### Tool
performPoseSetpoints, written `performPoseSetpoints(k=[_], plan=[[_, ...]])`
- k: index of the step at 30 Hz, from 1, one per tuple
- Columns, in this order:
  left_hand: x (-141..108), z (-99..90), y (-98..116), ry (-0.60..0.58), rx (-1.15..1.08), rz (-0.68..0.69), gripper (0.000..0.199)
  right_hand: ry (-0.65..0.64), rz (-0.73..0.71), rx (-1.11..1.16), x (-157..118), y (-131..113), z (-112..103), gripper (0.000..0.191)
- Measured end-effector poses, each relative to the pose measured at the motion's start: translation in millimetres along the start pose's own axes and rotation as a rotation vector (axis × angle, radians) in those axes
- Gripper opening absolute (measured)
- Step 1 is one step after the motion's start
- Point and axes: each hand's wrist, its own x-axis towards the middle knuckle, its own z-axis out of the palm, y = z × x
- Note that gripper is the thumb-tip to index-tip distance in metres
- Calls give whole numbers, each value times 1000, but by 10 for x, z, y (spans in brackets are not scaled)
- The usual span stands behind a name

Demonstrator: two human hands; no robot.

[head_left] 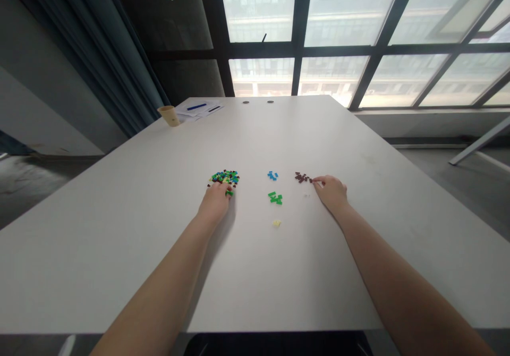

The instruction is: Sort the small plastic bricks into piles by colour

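My left hand (215, 201) rests at the near edge of a mixed pile of small plastic bricks (225, 177) in green, blue, yellow and dark red. Its fingertips touch the pile, and a green brick (229, 192) lies at them. To the right, my right hand (330, 192) reaches toward a small group of dark red bricks (303, 177), fingertips almost at the group. Between the hands lie separate groups of blue bricks (272, 175) and green bricks (274, 198), plus a cream brick (276, 223). What each hand's fingers hold is hidden.
The bricks lie on a large white table (119, 228). At its far left corner stand a beige cup (170, 116) and papers (198, 110) with a blue pen. Two round grommets (258, 101) mark the far edge. Dark curtains hang left; tall windows stand behind.
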Motion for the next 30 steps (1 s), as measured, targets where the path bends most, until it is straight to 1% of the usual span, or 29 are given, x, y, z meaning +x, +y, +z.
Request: performPoseSetpoints(k=[5,11,16,21,23,25,30], plan=[[-7,-21,17,2,18,-28,16,-33,-12,-8,-37,-68,-4,30],[-11,-34,31,-17,5,-18,16,-59,-7,16,-81,-147,-50,31],[-20,-34,51,-11,80,2,19,31,-4,134,-129,-205,-115,28],[-28,-57,89,-19,93,12,17,128,-74,231,-207,-267,-186,27],[-37,-90,124,-9,62,8,15,150,-103,254,-236,-286,-200,26],[-53,-133,175,11,-16,15,12,157,-138,273,-262,-304,-207,25],[-136,-206,387,68,-325,47,2,136,-250,352,-341,-387,-230,24]])
